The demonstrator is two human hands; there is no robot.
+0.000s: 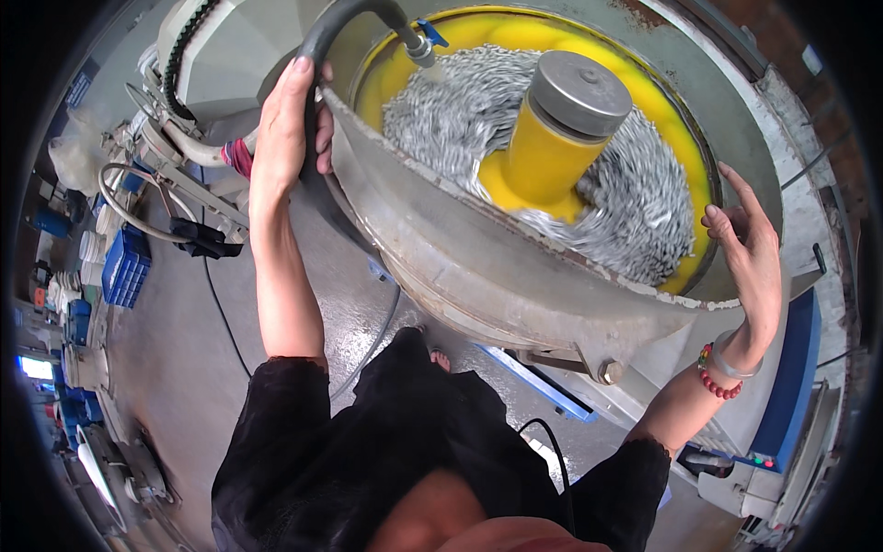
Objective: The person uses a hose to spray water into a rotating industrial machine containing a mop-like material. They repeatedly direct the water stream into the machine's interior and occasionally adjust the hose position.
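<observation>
— So where do the hands sit just now?

— Left hand (287, 120) wrapped around the thick black rubber hose (317, 55), fingers curled over its bend just outside the rim of the big round grey metal tub with the yellow lining (478, 248); right hand (747, 244) spread flat, fingers apart, resting against the tub's far rim, gripping nothing.

— And the hose itself?

— It arches up from beside the tub and over the edge; its metal nozzle with a small blue lever (421, 41) hangs above the mass of small silvery metal pieces (635, 212) that looks blurred around the yellow central column with its grey cap (563, 129).

— How would it handle?

— Stiffish, I'd judge, springy rather than limp, and likely wet and a bit slippery near the nozzle; the curved stretch where the left hand already is seems the surest hold; the tub looks far too heavy to shift.

— Anything else nearby?

— Blue plastic crates (124, 267) on the grey floor (175, 368), well apart to the left.
</observation>
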